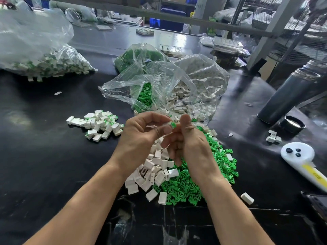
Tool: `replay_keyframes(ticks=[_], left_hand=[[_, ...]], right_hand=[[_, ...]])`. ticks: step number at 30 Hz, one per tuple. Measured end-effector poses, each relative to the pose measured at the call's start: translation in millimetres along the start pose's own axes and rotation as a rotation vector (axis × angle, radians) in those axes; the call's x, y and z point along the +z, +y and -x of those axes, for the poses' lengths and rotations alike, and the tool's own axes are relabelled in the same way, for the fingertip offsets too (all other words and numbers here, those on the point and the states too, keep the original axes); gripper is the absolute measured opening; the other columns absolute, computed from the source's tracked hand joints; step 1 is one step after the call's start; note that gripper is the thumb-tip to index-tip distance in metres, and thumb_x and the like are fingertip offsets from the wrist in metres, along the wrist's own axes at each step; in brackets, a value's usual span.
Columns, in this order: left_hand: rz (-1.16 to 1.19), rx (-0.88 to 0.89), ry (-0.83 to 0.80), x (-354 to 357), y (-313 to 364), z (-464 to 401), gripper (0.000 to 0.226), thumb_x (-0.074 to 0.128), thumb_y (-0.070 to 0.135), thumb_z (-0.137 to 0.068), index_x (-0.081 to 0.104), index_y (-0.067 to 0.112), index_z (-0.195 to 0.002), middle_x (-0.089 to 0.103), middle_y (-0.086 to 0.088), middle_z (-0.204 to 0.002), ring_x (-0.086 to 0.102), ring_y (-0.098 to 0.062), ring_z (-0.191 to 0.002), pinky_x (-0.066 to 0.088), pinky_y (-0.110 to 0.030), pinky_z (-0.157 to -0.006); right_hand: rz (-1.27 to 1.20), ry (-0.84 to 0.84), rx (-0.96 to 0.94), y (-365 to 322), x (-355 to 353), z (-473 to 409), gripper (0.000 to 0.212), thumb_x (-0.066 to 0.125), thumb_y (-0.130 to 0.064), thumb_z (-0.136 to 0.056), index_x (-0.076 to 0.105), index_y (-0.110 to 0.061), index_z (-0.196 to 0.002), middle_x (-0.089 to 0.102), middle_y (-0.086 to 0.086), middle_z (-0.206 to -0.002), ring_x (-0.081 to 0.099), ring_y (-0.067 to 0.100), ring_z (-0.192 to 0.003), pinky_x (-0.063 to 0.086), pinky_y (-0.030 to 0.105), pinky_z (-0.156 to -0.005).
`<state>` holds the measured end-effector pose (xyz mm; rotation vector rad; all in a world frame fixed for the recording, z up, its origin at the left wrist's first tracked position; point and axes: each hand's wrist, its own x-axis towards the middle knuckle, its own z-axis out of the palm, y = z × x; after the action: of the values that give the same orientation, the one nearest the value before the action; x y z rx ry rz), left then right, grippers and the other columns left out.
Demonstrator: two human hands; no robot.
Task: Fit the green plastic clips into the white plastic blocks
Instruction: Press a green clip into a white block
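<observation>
A green clip [173, 125] is sitting in the end of a white block [168, 127], and both are being held up above the tabletop [44, 156], between the two hands. The left hand [141, 137] is pinching the block between its thumb and curled fingertips, so most of the block is hidden and only its end is showing. The right hand [190, 140] is meeting it from the other side, thumb raised just beside the green clip and forefinger reaching under it; the other fingers are hanging loosely curled. Whether the clip is fully seated cannot be told.

Directly beneath the hands, a heap of loose white blocks [152, 172] is lying toward the near edge of the tabletop, and touching it on the right a heap of loose green clips [194, 184] is spreading out. Behind the hands, an opened clear bag [164, 82] is spilling green clips and white blocks toward the heaps. To the left of the hands, a smaller pile of fitted blocks [100, 125] is lying, green showing at their ends. At the far left corner a large bag of blocks [39, 55] is resting. Toward the right edge, a dark cylinder [286, 96] is leaning, with a white handheld device [304, 163] lying nearer the front.
</observation>
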<state>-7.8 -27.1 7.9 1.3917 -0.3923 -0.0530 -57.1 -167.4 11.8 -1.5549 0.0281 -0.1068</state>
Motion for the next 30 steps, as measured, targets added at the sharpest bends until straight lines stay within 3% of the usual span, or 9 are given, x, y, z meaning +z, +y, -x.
replay_keyframes(ticks=[3, 6, 11, 16, 19, 22, 27, 30], left_hand=[[0.005, -0.028, -0.045, 7, -2, 3, 0.022, 0.076, 0.018, -0.08, 0.073, 0.005, -0.097, 0.073, -0.022, -0.104, 0.069, -0.027, -0.081, 0.06, -0.04, -0.073], [0.041, -0.061, -0.078, 9, -2, 4, 0.018, 0.073, 0.015, -0.085, 0.071, 0.002, -0.097, 0.072, -0.024, -0.09, 0.066, -0.03, -0.072, 0.061, -0.037, -0.064], [0.039, -0.081, -0.11, 9, 0, 5, 0.021, 0.073, 0.019, -0.083, 0.073, 0.003, -0.097, 0.073, -0.004, -0.081, 0.068, -0.017, -0.079, 0.059, -0.029, -0.077], [-0.004, -0.071, -0.107, 9, 2, 5, 0.008, 0.071, 0.006, -0.091, 0.075, 0.003, -0.097, 0.075, -0.018, -0.098, 0.071, -0.035, -0.089, 0.06, -0.042, -0.087], [-0.029, -0.065, -0.11, 8, 2, 5, 0.007, 0.07, 0.003, -0.092, 0.076, 0.006, -0.093, 0.076, -0.014, -0.096, 0.071, -0.025, -0.088, 0.06, -0.037, -0.085], [0.016, -0.073, -0.114, 10, 1, 5, 0.006, 0.071, 0.008, -0.089, 0.076, 0.007, -0.092, 0.076, -0.011, -0.089, 0.071, -0.02, -0.086, 0.06, -0.03, -0.083], [0.055, -0.074, -0.116, 11, -2, 5, 0.01, 0.07, 0.008, -0.09, 0.074, 0.002, -0.096, 0.071, -0.029, -0.094, 0.068, -0.026, -0.083, 0.06, -0.033, -0.078], [0.035, -0.065, -0.116, 13, -1, 6, 0.008, 0.069, 0.005, -0.093, 0.073, 0.002, -0.098, 0.071, -0.028, -0.097, 0.069, -0.025, -0.085, 0.06, -0.032, -0.077]], right_hand=[[-0.026, -0.016, 0.032, 2, 6, 0, 0.069, 0.029, -0.071, -0.101, 0.073, -0.028, -0.07, 0.065, 0.007, -0.066, 0.051, 0.016, -0.049, 0.036, 0.025, -0.039], [-0.03, 0.003, 0.05, 0, 9, 0, 0.068, 0.029, -0.067, -0.104, 0.069, -0.03, -0.063, 0.054, -0.001, -0.059, 0.046, 0.011, -0.046, 0.033, 0.023, -0.038], [-0.121, 0.027, 0.068, -3, 12, 0, 0.068, 0.03, -0.053, -0.11, 0.068, -0.036, -0.057, 0.038, -0.009, -0.054, 0.034, 0.008, -0.044, 0.03, 0.018, -0.038], [-0.096, 0.019, 0.009, -3, 14, 0, 0.068, 0.025, -0.048, -0.112, 0.071, -0.041, -0.063, 0.039, -0.013, -0.052, 0.034, 0.003, -0.043, 0.031, 0.016, -0.039], [-0.053, 0.002, 0.001, -3, 12, -2, 0.066, 0.024, -0.049, -0.112, 0.073, -0.043, -0.068, 0.041, -0.013, -0.051, 0.034, 0.002, -0.042, 0.03, 0.016, -0.039], [-0.044, 0.0, -0.018, -2, 12, -3, 0.07, 0.024, -0.05, -0.112, 0.069, -0.041, -0.061, 0.04, -0.013, -0.05, 0.032, 0.002, -0.041, 0.028, 0.017, -0.039], [0.008, 0.092, -0.059, 2, 16, -4, 0.067, 0.026, -0.055, -0.106, 0.065, -0.042, -0.054, 0.041, -0.015, -0.046, 0.036, 0.0, -0.041, 0.032, 0.022, -0.043], [0.075, 0.137, -0.097, 2, 20, -5, 0.068, 0.022, -0.051, -0.108, 0.068, -0.048, -0.058, 0.053, -0.022, -0.048, 0.051, -0.005, -0.046, 0.038, 0.01, -0.048]])
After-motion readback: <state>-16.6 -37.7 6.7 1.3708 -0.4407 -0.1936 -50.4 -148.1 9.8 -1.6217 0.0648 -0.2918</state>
